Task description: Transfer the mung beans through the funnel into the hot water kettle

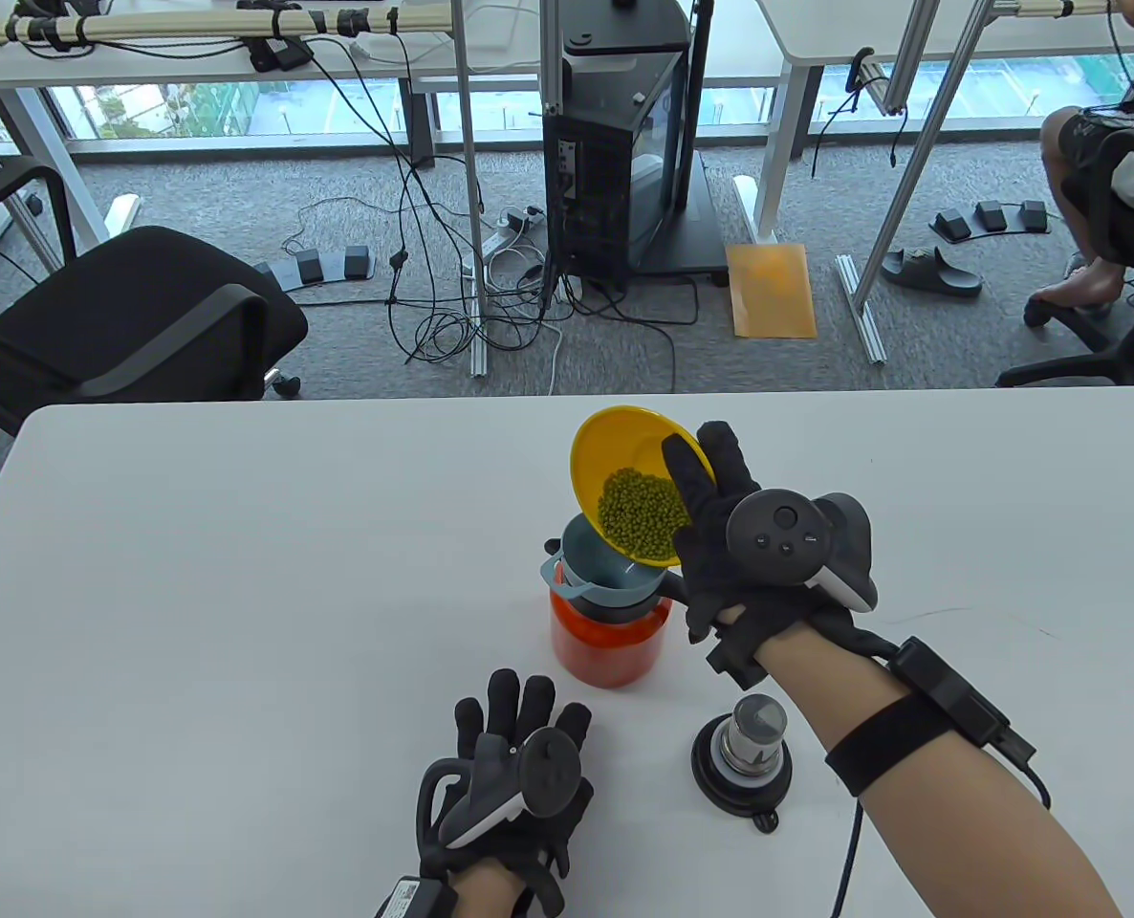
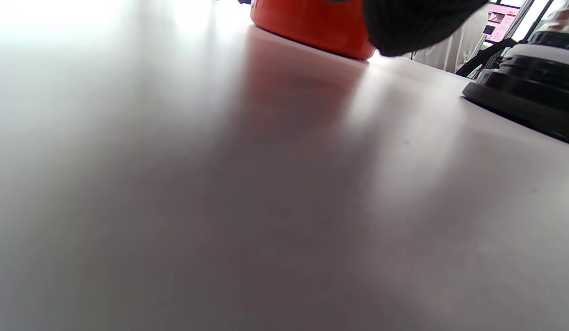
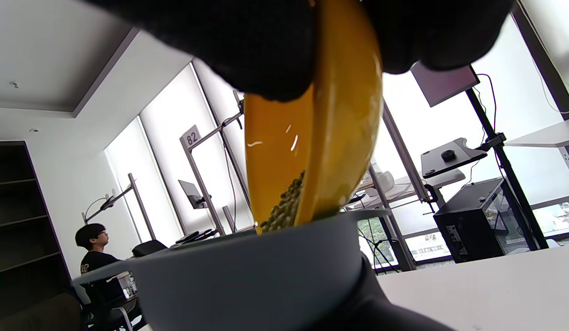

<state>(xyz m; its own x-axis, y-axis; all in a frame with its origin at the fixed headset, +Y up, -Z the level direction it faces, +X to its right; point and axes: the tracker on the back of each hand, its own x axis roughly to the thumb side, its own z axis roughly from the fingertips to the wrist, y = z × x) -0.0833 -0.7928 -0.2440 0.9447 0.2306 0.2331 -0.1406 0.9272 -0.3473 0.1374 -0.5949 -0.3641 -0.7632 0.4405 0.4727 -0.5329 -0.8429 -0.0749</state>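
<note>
The right hand (image 1: 720, 545) grips the tilted yellow bowl (image 1: 624, 459) of mung beans (image 1: 639, 516), its low lip directly over the grey funnel (image 1: 600, 574) seated in the orange kettle (image 1: 610, 641), while the left hand (image 1: 510, 775) rests empty, fingers spread, on the desk (image 1: 242, 593) nearby.

So it's a plain white table (image 1: 242, 574) with rounded corners, and there's not much sitting on it. An orange kettle (image 1: 610, 645) stands roughly in the middle, and its black and silver lid (image 1: 742, 755) sits on the tabletop just to the near right of it, not touching. The left hand (image 1: 510, 775) rests flat, palm down, on the table near the front edge, a bit to the near left of the kettle; from the left wrist view you get the kettle's orange base (image 2: 312, 25) and the lid's dark rim (image 2: 523, 101) both right down on the surface.
</note>
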